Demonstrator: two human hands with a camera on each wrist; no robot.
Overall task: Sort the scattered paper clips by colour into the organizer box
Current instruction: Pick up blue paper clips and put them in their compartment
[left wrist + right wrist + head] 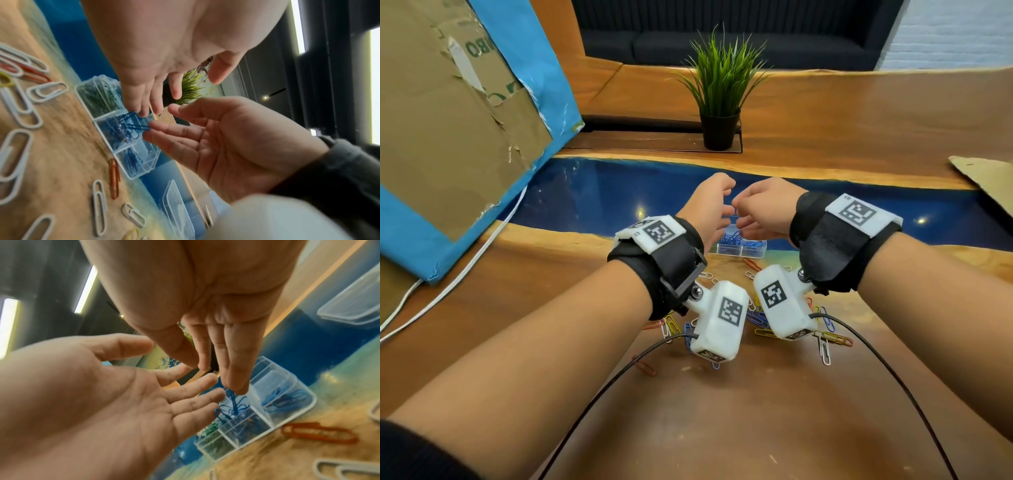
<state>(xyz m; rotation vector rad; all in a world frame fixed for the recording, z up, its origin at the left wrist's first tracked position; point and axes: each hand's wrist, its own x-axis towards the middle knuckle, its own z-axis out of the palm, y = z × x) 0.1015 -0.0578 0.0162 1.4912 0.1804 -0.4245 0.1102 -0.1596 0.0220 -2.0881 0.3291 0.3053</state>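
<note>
Blue paper clips (134, 126) dangle between both hands' fingers (144, 104) above the clear organizer box (123, 129).

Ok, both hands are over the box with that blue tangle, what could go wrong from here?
1. The tangled blue clips hanging from the right hand's fingers may drag stored ones out of the organizer box.
2. They hang near the green compartment and could drop there.
3. The wrist cables trail by the scattered clips and might sweep them.
</note>
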